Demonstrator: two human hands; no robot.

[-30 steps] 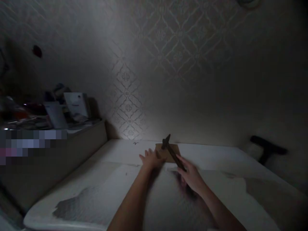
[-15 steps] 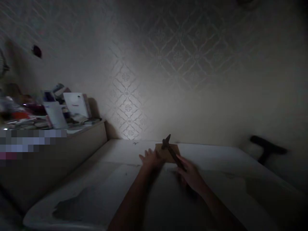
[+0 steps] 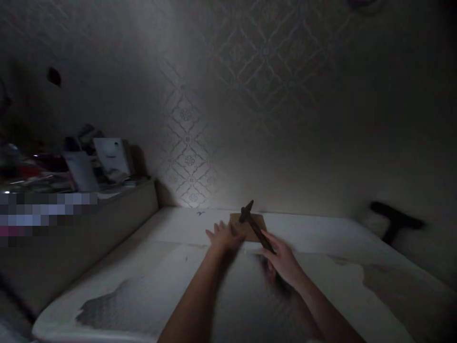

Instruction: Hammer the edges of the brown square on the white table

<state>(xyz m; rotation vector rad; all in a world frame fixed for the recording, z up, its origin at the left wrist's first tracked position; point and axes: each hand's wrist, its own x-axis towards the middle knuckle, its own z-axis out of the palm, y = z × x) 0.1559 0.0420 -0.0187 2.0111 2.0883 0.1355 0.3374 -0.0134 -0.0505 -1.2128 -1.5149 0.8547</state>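
A hammer (image 3: 257, 230) with a dark head and a wooden handle is in my right hand (image 3: 282, 257), whose fingers wrap the handle. Its head is over a flat brown square piece (image 3: 260, 222), which looks like wood or cardboard and lies on the white table (image 3: 171, 226). My left hand (image 3: 224, 237) rests at the left edge of that piece, fingers spread. The thumb side lies against the piece; whether a small nail is there, I cannot make out in the dim light.
To the left, a higher surface (image 3: 121, 194) holds a white box (image 3: 112, 156) and assorted clutter. At the right stands a dark T-shaped armrest (image 3: 398, 220). Patterned wallpaper (image 3: 189, 143) rises behind the table, whose top covering is torn and peeling.
The light on the wall and table has shifted slightly. Both hands, the hammer and the brown piece stay in nearly the same place.
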